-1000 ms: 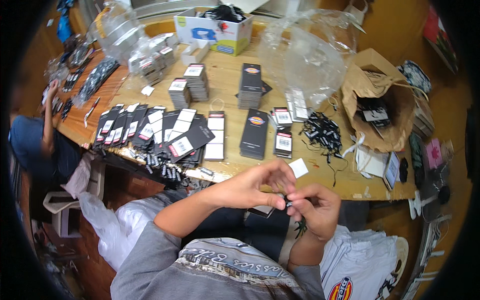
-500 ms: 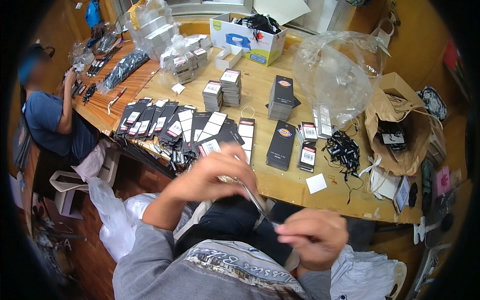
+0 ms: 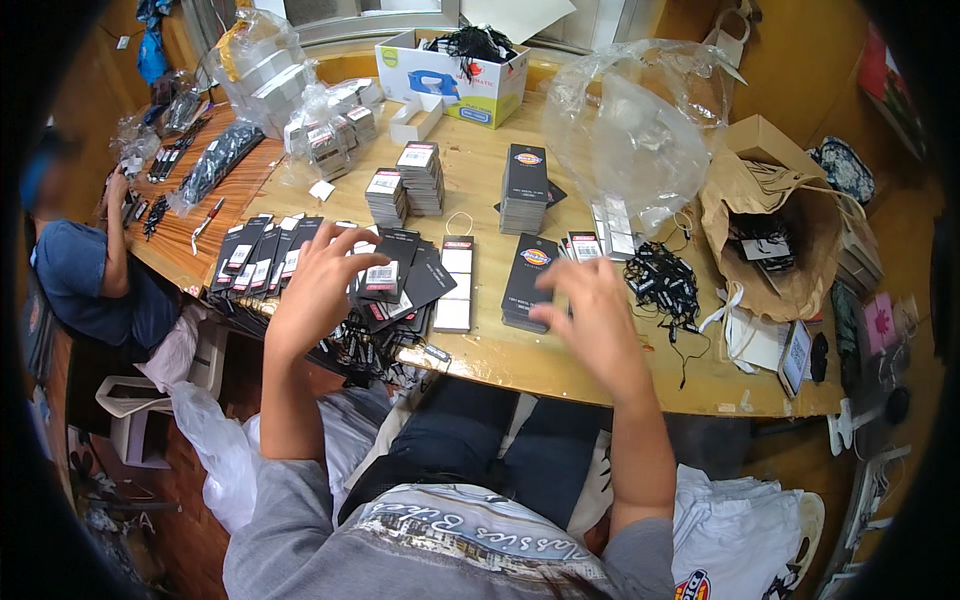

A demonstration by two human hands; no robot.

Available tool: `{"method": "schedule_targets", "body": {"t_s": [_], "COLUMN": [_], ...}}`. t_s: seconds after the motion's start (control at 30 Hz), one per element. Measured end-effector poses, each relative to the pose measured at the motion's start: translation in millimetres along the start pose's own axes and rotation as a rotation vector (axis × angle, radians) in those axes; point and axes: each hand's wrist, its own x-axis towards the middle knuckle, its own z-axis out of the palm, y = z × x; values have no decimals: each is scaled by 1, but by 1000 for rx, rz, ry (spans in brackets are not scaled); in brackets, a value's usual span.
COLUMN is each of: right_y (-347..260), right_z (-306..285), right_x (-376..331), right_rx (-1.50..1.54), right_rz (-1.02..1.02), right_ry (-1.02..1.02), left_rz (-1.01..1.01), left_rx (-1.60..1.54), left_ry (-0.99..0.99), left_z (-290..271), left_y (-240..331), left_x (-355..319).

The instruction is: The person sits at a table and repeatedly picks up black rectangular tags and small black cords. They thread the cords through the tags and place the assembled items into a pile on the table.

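Observation:
My left hand (image 3: 322,290) hovers over the left part of a spread pile of black hang tags (image 3: 262,250), its fingers apart and curved. Just by its fingertips lies a tag with a white barcode sticker (image 3: 380,282), on top of the pile; whether they touch is hard to tell. My right hand (image 3: 595,325) is held above the table's front, fingers spread, beside a stack of black hang tags (image 3: 528,275). It partly hides a smaller stack of barcoded tags (image 3: 583,244). Between the hands stands a narrow stack with white stickers and a string loop (image 3: 456,285).
Black string loops (image 3: 663,283) lie tangled at the right, near a brown paper bag (image 3: 765,225). Behind are tag stacks (image 3: 420,175), a clear plastic bag (image 3: 630,140) and a white box of strings (image 3: 455,82). A person (image 3: 85,265) sits at the left.
My hands have parted and moved forward over the table. The thin item they held between them is no longer in them. The view has shifted slightly, so the table's things appear further left.

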Motion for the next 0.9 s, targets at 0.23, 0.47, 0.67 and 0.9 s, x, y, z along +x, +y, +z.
{"method": "schedule_targets", "body": {"t_s": [0.23,0.47,0.67,0.9], "right_y": [31,31,38,47], "right_z": [27,31,31,-3], "right_x": [58,68,67,66], "right_rx": [-449,-486,-233,846], "right_rz": [198,270,282,342], "right_ry": [-338,-430,-174,32], "left_rz": [74,4,8,-137], "left_rx": [-68,-20,-210,-1321], "left_ry": [-112,-223,75,246], "left_z": [58,76,68,66], "left_y": [23,17,28,13], "left_x": [60,72,67,84]}}
